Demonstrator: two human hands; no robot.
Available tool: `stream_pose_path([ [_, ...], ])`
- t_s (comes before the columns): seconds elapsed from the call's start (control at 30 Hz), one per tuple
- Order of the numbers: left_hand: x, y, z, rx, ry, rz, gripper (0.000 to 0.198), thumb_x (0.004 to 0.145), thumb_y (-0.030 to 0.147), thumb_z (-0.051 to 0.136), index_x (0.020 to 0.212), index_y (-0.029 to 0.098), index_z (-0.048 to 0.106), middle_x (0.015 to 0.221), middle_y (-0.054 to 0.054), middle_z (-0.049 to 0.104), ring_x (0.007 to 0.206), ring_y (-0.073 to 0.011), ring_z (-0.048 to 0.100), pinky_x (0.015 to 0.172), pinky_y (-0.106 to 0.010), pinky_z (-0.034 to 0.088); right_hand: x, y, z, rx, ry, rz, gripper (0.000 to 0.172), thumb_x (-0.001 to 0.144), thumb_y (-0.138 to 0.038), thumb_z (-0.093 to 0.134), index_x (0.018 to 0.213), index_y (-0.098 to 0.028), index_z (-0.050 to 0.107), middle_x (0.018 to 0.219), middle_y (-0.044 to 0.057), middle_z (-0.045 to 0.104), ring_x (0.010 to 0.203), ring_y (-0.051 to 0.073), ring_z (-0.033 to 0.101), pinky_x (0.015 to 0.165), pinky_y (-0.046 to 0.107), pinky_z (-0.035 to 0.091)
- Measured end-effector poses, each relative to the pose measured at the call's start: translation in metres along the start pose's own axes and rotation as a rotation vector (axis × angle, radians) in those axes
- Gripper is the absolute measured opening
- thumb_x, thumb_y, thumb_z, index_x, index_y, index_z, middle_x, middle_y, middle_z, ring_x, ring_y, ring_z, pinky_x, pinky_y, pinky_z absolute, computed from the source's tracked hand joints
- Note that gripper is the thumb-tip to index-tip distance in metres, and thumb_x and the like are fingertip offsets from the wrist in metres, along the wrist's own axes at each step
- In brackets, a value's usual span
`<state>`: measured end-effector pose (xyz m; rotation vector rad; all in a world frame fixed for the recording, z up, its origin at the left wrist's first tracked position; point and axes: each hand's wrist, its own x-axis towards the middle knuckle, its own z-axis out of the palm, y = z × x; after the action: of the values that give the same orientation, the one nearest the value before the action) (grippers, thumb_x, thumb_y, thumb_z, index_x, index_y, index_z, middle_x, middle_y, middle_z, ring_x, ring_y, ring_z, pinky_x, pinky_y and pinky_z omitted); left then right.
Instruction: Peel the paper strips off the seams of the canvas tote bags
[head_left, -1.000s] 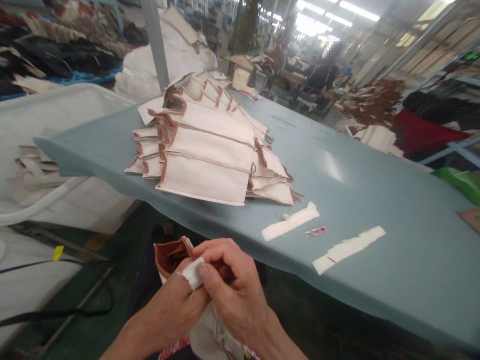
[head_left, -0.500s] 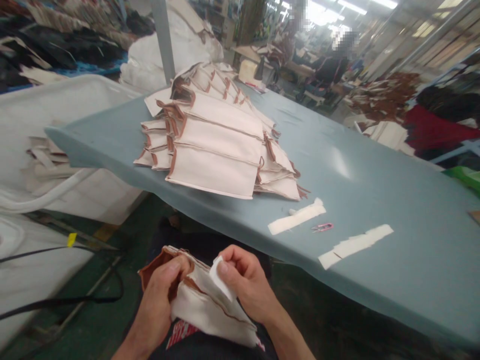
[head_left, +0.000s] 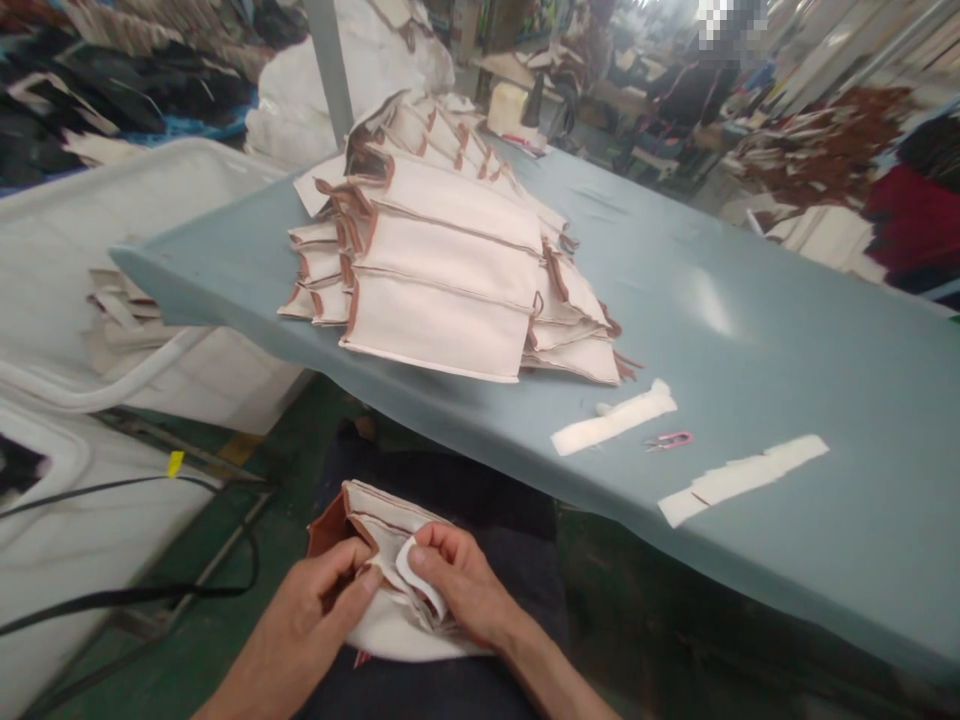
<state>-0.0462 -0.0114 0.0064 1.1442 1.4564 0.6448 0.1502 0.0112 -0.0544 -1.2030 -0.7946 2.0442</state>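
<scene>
On my lap lies a cream fabric bag piece [head_left: 397, 640] with brown edging and a brown inside at its left end. My left hand [head_left: 322, 600] is closed on the edge of it, thumb on top and fingers tucked at the opening. Pinched in my right hand [head_left: 457, 580] is a small white strip [head_left: 415, 575], held against the folds in the middle of the bag piece. The strip's lower end reaches down between the cream layers. My right fingertips partly cover it.
A blue-grey covered table [head_left: 750, 390] spans the front, bearing a stack of cream bag pieces [head_left: 450, 270]. Two rows of white strips [head_left: 615, 420] and pink thread snips [head_left: 671, 440] lie near its edge. White bins [head_left: 202, 160] stand at left. A person [head_left: 694, 95] sits far back.
My right hand has moved left and slightly down, taking the white strip in among the bag's folds. My left hand has shifted along the opening edge. The view has turned slightly.
</scene>
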Motion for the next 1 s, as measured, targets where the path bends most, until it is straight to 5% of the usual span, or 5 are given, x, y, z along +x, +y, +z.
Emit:
stream_pose_path([
  [0.17, 0.007, 0.007, -0.001, 0.025, 0.002, 0.078, 0.053, 0.108, 0.065, 0.067, 0.077, 0.023, 0.077, 0.074, 0.000, 0.071, 0.069, -0.0209, 0.060, 0.065, -0.026, 0.048, -0.005, -0.016, -0.002, -0.054, 0.046, -0.063, 0.081, 0.072, -0.098, 0.090, 0.079, -0.021, 0.065, 0.062, -0.007, 0.054, 0.057, 0.008, 0.037, 0.055, 0.021, 0.028],
  [0.33, 0.020, 0.015, 0.003, 0.058, -0.056, 0.261, 0.055, 0.116, 0.062, 0.058, 0.086, 0.024, 0.085, 0.081, -0.003, 0.082, 0.073, -0.0227, 0.072, 0.067, -0.026, 0.055, -0.033, -0.070, -0.007, -0.350, 0.129, -0.265, 0.044, 0.097, -0.060, 0.083, 0.084, -0.019, 0.075, 0.067, -0.004, 0.061, 0.061, 0.010, 0.043, 0.058, 0.023, 0.034],
  [0.53, 0.028, 0.041, 0.014, -0.041, -0.076, 0.335, 0.048, 0.114, 0.058, 0.064, 0.098, 0.024, 0.093, 0.084, -0.004, 0.086, 0.071, -0.0237, 0.075, 0.063, -0.027, 0.058, -0.072, -0.122, 0.007, -0.593, 0.229, -0.424, 0.022, 0.099, -0.038, 0.076, 0.086, -0.021, 0.081, 0.063, -0.004, 0.065, 0.056, 0.011, 0.050, 0.054, 0.024, 0.034],
  [0.87, 0.039, 0.073, 0.018, -0.185, -0.227, 0.253, 0.055, 0.105, 0.061, 0.068, 0.067, 0.022, 0.075, 0.058, 0.003, 0.052, 0.054, -0.0154, 0.040, 0.048, -0.025, 0.038, -0.082, -0.125, 0.011, -0.696, 0.373, -0.512, 0.020, 0.103, -0.037, 0.075, 0.091, -0.022, 0.081, 0.060, -0.005, 0.063, 0.052, 0.011, 0.049, 0.051, 0.024, 0.034],
  [1.0, 0.038, 0.070, 0.022, -0.134, -0.191, 0.277, 0.050, 0.107, 0.056, 0.067, 0.075, 0.023, 0.085, 0.069, -0.001, 0.070, 0.064, -0.0189, 0.058, 0.057, -0.025, 0.049, -0.081, -0.124, 0.014, -0.727, 0.395, -0.537, 0.020, 0.103, -0.037, 0.076, 0.091, -0.022, 0.081, 0.061, -0.005, 0.065, 0.051, 0.010, 0.051, 0.053, 0.024, 0.036],
])
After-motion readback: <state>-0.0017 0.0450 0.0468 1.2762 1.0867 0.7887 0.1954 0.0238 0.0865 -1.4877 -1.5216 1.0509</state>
